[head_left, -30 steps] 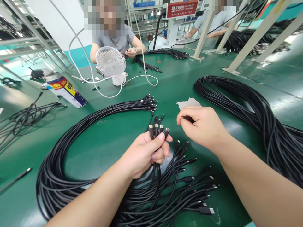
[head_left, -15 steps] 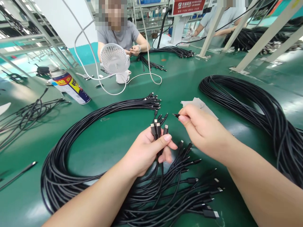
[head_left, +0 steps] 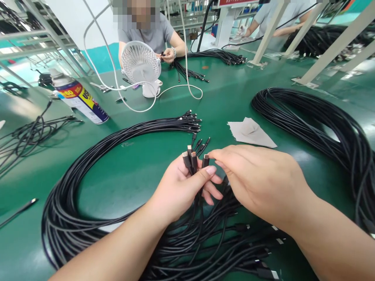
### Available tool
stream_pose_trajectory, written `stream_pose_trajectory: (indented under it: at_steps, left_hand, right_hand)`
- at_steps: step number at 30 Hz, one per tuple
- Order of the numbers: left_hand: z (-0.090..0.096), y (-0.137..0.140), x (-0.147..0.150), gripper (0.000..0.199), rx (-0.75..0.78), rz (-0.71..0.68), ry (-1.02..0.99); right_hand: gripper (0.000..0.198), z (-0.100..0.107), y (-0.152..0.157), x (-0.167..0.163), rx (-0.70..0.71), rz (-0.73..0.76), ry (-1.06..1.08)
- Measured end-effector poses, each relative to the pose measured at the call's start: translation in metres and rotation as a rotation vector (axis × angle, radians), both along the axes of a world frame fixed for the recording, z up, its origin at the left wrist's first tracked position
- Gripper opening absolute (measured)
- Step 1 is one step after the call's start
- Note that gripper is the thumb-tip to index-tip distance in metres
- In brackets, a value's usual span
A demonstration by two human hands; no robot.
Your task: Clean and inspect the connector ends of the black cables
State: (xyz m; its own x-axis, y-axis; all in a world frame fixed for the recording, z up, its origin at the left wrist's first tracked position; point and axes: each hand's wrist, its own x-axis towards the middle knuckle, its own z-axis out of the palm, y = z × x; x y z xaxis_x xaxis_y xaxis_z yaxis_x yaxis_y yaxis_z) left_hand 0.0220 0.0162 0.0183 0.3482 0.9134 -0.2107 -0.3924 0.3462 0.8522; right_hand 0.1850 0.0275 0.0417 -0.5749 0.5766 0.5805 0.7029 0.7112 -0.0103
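My left hand (head_left: 183,187) is closed around several black USB cables, and their plugs (head_left: 192,159) with metal tips stand upright above the fingers. One plug (head_left: 206,160) sits apart from the others, just over the thumb. The bent fingers of my right hand (head_left: 258,179) are at that plug's tip; what they hold is hidden behind the hand. Beneath both hands a large bundle of black cables (head_left: 61,203) curves round from the left, with loose plug ends at the lower right. More plug ends (head_left: 190,121) lie beyond my left hand.
A white fan (head_left: 141,64) with a white cord stands ahead, and a spray can (head_left: 80,97) is at the left. Right of centre lies grey-white cloth or paper (head_left: 250,130), near another cable coil (head_left: 310,113). A person (head_left: 146,35) works across the green table (head_left: 123,171).
My right hand has moved left and down to the separate plug in my left hand. The small dark pointed thing it pinched before is now out of sight. The view has shifted slightly.
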Motion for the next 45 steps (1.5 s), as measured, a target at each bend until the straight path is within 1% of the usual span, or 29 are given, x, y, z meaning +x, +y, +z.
stream_pose_trajectory:
  at_steps: [7, 16, 23, 37, 45]
  left_hand:
    - [0.0, 0.001, 0.001, 0.022, 0.056, 0.036, 0.111]
    - [0.002, 0.0, 0.002, 0.022, 0.087, 0.088, 0.215]
    - [0.007, 0.001, 0.005, 0.02, 0.064, 0.111, 0.271]
    - [0.009, 0.001, 0.004, 0.017, 0.048, 0.088, 0.334]
    - [0.008, 0.002, 0.003, 0.021, 0.066, 0.089, 0.347]
  right_hand:
    - [0.026, -0.004, 0.002, 0.0, 0.042, 0.001, 0.014]
    - [0.027, -0.004, 0.001, -0.001, 0.004, -0.038, -0.014]
    - [0.025, -0.007, 0.001, -0.002, 0.009, -0.03, -0.005]
    - [0.026, -0.004, 0.001, 0.003, -0.038, -0.022, -0.025]
    - [0.03, -0.005, 0.002, 0.005, -0.062, -0.021, -0.025]
